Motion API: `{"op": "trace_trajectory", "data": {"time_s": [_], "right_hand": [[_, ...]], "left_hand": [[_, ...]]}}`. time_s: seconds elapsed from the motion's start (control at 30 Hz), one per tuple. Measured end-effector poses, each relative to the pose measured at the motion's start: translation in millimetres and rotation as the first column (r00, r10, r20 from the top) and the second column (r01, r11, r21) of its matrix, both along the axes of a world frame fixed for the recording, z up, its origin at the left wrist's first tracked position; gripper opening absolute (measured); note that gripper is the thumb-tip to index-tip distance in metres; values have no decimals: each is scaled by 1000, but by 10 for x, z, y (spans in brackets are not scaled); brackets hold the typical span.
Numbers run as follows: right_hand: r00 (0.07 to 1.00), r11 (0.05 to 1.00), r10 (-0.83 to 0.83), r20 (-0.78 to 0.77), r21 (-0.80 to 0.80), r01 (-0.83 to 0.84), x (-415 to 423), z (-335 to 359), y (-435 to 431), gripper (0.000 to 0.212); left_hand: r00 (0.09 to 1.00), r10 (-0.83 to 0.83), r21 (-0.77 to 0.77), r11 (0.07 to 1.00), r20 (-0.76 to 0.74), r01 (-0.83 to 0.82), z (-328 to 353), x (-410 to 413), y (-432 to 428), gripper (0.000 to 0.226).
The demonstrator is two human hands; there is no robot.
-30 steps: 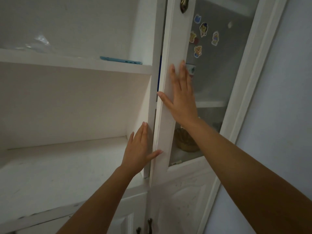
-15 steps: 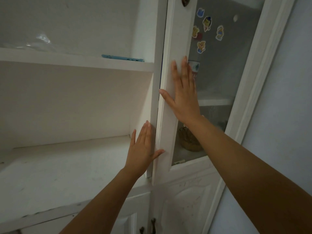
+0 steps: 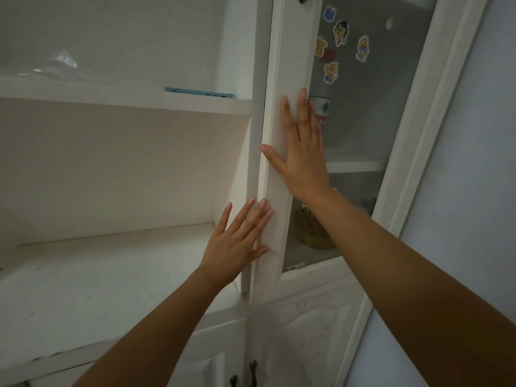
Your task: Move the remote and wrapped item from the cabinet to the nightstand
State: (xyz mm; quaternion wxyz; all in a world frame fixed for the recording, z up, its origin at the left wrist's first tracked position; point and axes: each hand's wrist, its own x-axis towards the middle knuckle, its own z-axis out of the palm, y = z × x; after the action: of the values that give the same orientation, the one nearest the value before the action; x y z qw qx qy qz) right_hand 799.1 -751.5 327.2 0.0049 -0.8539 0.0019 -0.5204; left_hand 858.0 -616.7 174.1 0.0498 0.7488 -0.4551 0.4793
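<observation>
The cabinet (image 3: 259, 65) fills most of the frame. Its left compartment stands open to the front, with an upper shelf (image 3: 111, 93) and a lower shelf (image 3: 97, 275) whose front edges run from the left border to the central upright. At centre, the white stile of the glass door (image 3: 290, 65) lies close against that upright, with only a narrow dark gap between them.

Both hands are flat, holding nothing. The right hand (image 3: 301, 160) presses on the stile at mid-height, fingers straight and close together, thumb stretched left to the door's edge. The left hand (image 3: 237, 241) is lower, fingers straight and slightly spread; its fingertips reach the door's edge and its thumb lies on the stile. Both forearms come in from the bottom of the frame.

A flat blue object (image 3: 199, 92) lies on the upper shelf at upper centre, just beside the upright. Only its thin front side shows, with its long axis left to right along the shelf edge; whether it is the remote cannot be told. Crinkled clear plastic (image 3: 61, 62) sits on the same shelf at upper left, its contents not visible.

Behind the glass are stickers (image 3: 341, 32), a partly hidden printed container (image 3: 321, 110) and a brown woven object (image 3: 312, 230), blurred and half covered by the right forearm. A pale wall (image 3: 474, 191) borders the cabinet at right.
</observation>
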Motion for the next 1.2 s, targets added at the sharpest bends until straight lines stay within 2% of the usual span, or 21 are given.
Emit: {"op": "trace_trajectory", "data": {"time_s": [0.13, 0.5, 0.73, 0.87, 1.0, 1.2], "right_hand": [[999, 1000, 4, -40, 20, -3, 87, 27, 9, 75], [1000, 1000, -14, 2, 16, 14, 208, -12, -18, 76], [999, 999, 16, -45, 48, -14, 107, 31, 40, 76], [990, 993, 87, -107, 88, -78, -23, 80, 48, 69], [973, 992, 109, -205, 87, -93, -255, 112, -16, 61], [979, 979, 128, -162, 179, -98, -696, 6, 11, 51]], "left_hand": [[999, 32, -16, 999, -40, -33, -1, 103, -30, 69], [998, -7, 0, 1000, -56, 7, -36, 247, -61, 66], [990, 28, 29, 999, -141, -24, -24, 162, -43, 67], [975, 76, 55, 996, -208, -66, 3, 71, -33, 68], [974, 136, 136, 984, -184, -112, 110, -29, 65, 80], [946, 148, 185, 978, -289, -97, 250, -244, 190, 82]]}}
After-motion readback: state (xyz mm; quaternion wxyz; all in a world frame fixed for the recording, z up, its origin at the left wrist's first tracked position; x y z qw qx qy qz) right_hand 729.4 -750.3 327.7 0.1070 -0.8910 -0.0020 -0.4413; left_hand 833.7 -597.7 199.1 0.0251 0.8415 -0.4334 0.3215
